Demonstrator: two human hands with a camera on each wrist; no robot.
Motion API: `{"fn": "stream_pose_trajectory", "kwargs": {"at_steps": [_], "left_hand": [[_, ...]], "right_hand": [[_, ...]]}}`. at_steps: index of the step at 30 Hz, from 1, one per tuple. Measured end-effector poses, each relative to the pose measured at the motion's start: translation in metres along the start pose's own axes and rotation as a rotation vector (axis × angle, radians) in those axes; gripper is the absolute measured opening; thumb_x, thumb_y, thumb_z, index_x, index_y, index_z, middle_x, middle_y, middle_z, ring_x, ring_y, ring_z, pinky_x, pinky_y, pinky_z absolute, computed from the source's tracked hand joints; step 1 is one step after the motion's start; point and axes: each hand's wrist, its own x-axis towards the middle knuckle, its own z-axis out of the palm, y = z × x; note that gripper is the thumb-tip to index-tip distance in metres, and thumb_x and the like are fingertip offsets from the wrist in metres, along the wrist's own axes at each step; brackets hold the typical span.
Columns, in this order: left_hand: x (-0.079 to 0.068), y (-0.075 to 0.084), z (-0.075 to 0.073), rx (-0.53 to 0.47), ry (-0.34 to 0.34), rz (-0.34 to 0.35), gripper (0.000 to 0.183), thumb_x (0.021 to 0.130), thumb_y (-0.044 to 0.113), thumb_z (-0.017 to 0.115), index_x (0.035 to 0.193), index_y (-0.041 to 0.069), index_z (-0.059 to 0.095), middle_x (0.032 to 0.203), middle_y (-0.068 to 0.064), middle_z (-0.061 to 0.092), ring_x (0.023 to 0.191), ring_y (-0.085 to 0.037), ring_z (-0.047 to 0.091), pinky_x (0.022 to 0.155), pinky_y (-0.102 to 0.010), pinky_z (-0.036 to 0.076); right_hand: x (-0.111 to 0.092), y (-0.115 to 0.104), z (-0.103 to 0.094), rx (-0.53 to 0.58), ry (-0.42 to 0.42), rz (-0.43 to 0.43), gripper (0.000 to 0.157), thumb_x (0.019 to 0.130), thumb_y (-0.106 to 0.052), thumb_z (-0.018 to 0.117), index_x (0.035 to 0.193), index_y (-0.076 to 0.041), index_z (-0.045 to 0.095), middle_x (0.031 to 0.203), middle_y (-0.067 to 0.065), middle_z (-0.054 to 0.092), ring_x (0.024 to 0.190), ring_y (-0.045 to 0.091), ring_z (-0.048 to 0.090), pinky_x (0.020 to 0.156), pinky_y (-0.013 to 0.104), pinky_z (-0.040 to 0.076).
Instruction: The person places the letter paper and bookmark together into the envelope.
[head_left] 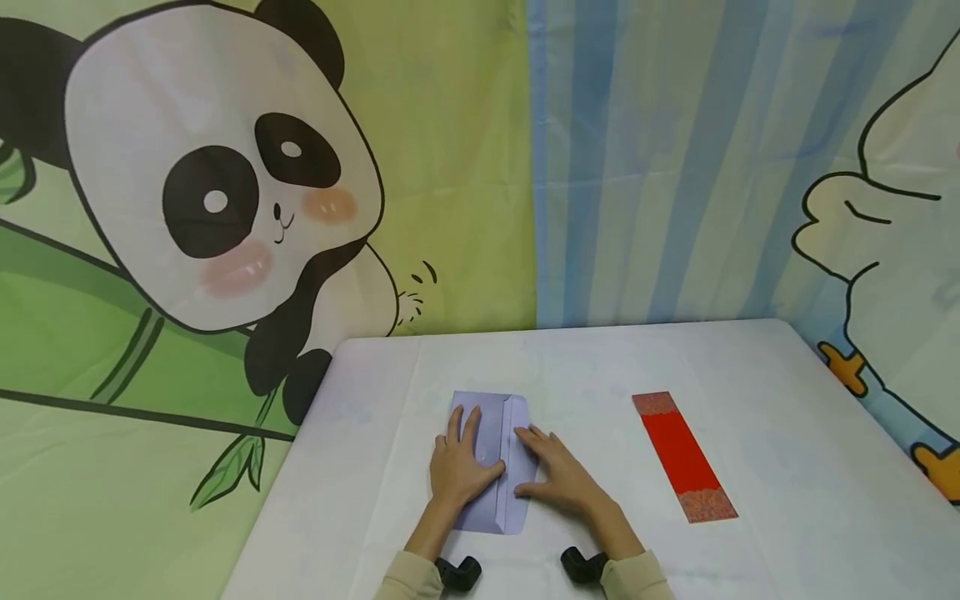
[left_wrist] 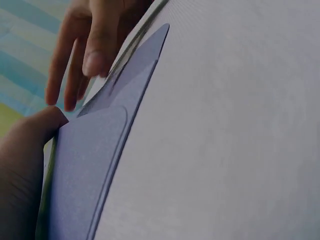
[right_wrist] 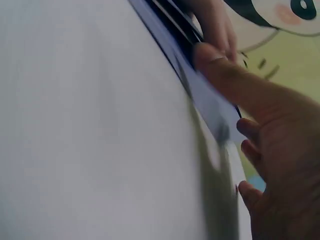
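Note:
A lavender paper envelope [head_left: 489,417] lies on the white table, its long flap [head_left: 519,492] folded out to the right. My left hand [head_left: 461,467] rests on the envelope's body with spread fingers, thumb at the flap's crease. In the left wrist view the same envelope [left_wrist: 90,165] has its flap rising slightly off the table. My right hand [head_left: 558,475] is at the flap's outer edge, fingers straight and apart. In the right wrist view, the thumb [right_wrist: 225,72] overlaps the flap [right_wrist: 215,107].
To the right lies a long red paper strip [head_left: 682,454] with patterned ends. Black wrist cameras [head_left: 459,573] sit under both wrists. Behind the table [head_left: 585,358] hang a panda-printed curtain [head_left: 450,167] and a blue striped one [head_left: 675,167].

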Motion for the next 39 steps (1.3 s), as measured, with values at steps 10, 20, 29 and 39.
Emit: {"fn": "stream_pose_trajectory", "kwargs": {"at_steps": [10,20,29,39], "left_hand": [[-0.002,-0.002,0.001,-0.038,0.011,-0.01,0.096,0.056,0.059,0.067,0.142,0.026,0.036,0.147,-0.006,0.028,0.076,-0.025,0.045,0.054,-0.03,0.037],[-0.003,-0.007,0.001,-0.039,0.028,-0.024,0.096,0.056,0.058,0.068,0.142,0.026,0.037,0.147,-0.007,0.029,0.069,-0.023,0.04,0.052,-0.03,0.033],[0.0,-0.003,0.002,-0.044,0.019,-0.015,0.096,0.057,0.059,0.066,0.142,0.025,0.036,0.147,-0.008,0.028,0.068,-0.022,0.039,0.053,-0.029,0.033],[-0.001,-0.004,0.003,-0.042,0.017,-0.016,0.096,0.057,0.059,0.067,0.142,0.026,0.036,0.147,-0.007,0.028,0.07,-0.023,0.041,0.053,-0.03,0.034]], "right_hand": [[-0.082,0.065,-0.105,-0.346,0.433,0.313,0.058,0.073,-0.013,0.075,0.123,0.007,0.053,0.124,0.035,0.046,0.116,0.051,0.038,0.09,0.064,0.028],[-0.122,0.086,-0.108,-0.371,0.266,0.521,0.06,0.083,-0.038,0.064,0.131,-0.005,0.05,0.135,0.031,0.037,0.126,0.047,0.028,0.097,0.068,0.006],[-0.121,0.082,-0.112,-0.276,0.412,0.458,0.053,0.076,-0.01,0.073,0.126,-0.002,0.055,0.131,0.03,0.043,0.116,0.048,0.041,0.095,0.064,0.023],[-0.119,0.067,-0.125,0.06,0.403,0.68,0.05,0.082,-0.007,0.066,0.131,-0.009,0.053,0.133,0.027,0.042,0.121,0.044,0.036,0.094,0.057,0.031]]}}
